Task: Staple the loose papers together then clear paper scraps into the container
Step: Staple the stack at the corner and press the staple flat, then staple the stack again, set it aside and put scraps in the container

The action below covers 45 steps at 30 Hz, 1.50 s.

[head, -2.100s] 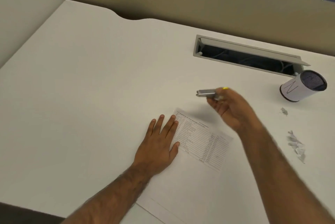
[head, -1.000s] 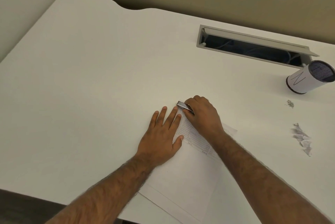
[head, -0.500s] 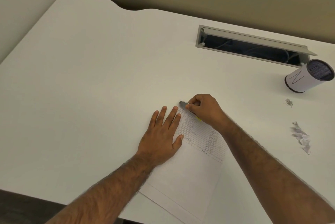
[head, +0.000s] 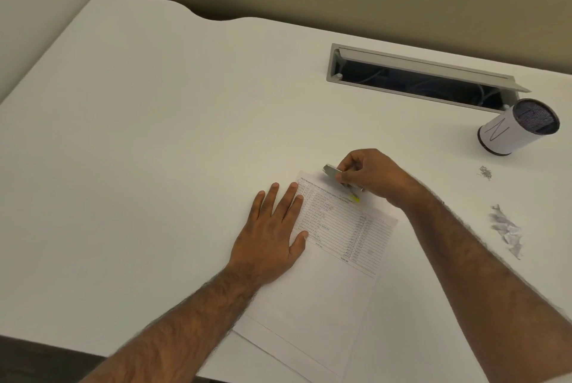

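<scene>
From the head camera, the left hand (head: pixel 272 234) is lying flat, fingers straight and slightly spread, palm down. Its fingertips and thumb are pressing on the left edge of the papers (head: pixel 335 262), while the rest of the palm is resting on the white desk (head: pixel 154 166).

The papers are lying as a stack between the two forearms, with a printed table on the top sheet. The edge of a lower sheet is showing at the near end, toward the person.

The right hand (head: pixel 376 176) is curling its fingers and thumb around a small silver stapler (head: pixel 331 171), gripping it at the far edge of the papers, just beyond the left fingertips. The silver end is sticking out to the left of the right thumb, and a yellow bit is showing beneath the hand, over the printed lines. Whether the stapler is touching the sheet cannot be told.

To the right of the right forearm, well apart from it, crumpled white paper scraps (head: pixel 507 229) are lying on the desk. A smaller grey fleck (head: pixel 485 172) is sitting beyond them. Farther right of the right hand, the container (head: pixel 517 128), a white cylinder with a dark mesh inside, is standing just in front of an open cable slot (head: pixel 418 79).
</scene>
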{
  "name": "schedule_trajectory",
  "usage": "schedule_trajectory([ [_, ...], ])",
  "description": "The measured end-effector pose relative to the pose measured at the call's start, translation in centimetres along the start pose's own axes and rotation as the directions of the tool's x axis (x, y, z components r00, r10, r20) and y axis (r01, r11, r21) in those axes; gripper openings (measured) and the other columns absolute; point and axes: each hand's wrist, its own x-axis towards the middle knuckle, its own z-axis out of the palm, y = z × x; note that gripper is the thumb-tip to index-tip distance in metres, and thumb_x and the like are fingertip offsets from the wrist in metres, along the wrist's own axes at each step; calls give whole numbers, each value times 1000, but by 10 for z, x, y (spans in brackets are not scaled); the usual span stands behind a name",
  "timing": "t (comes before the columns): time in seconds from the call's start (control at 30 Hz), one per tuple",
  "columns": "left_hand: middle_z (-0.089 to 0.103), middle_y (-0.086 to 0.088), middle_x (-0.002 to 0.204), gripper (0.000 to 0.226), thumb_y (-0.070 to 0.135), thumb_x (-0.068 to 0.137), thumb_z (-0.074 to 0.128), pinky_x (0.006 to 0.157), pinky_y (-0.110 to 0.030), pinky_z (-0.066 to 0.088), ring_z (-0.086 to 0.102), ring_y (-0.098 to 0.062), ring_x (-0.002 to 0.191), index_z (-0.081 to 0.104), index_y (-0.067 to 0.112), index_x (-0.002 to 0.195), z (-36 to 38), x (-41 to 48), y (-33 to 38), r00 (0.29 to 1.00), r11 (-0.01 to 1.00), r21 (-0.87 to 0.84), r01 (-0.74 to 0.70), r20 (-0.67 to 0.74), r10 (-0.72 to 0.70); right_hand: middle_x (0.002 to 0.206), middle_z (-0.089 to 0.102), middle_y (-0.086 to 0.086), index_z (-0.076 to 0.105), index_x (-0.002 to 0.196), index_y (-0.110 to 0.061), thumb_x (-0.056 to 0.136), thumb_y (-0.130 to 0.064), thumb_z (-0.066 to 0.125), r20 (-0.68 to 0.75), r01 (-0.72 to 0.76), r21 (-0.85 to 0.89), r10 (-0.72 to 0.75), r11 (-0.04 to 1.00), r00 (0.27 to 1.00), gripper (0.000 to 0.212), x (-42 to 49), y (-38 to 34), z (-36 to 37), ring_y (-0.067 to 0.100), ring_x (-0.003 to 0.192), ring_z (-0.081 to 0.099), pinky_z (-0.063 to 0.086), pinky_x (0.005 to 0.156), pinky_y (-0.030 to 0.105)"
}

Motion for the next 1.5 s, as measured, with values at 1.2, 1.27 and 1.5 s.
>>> schedule_trajectory([
  [1.2,10,-3,173,69,54,104,27,127,-53,17,9,-31,159,27,15,161,5,2,-1,1000,1000,-9,-3,-1,3,110,68,8,72,107,-14,92,-14,67,-409,203,-542,-467,815,784,17,52,-11,-45,30,102,64,49,93,42],
  [1.27,11,-4,173,69,54,105,26,127,-53,17,10,-32,159,26,15,161,3,2,-1,1000,1000,-4,-5,1,5,103,69,4,74,106,-17,91,-7,63,-250,386,-441,-524,810,814,21,27,-22,0,24,93,66,52,87,38],
  [1.5,19,-5,171,72,56,104,23,128,-52,16,14,-32,159,18,15,163,-2,2,1,1000,1000,-12,12,22,-12,102,63,3,70,121,-14,97,-12,58,93,563,-577,-637,592,765,27,-2,-15,77,23,93,56,50,76,36],
])
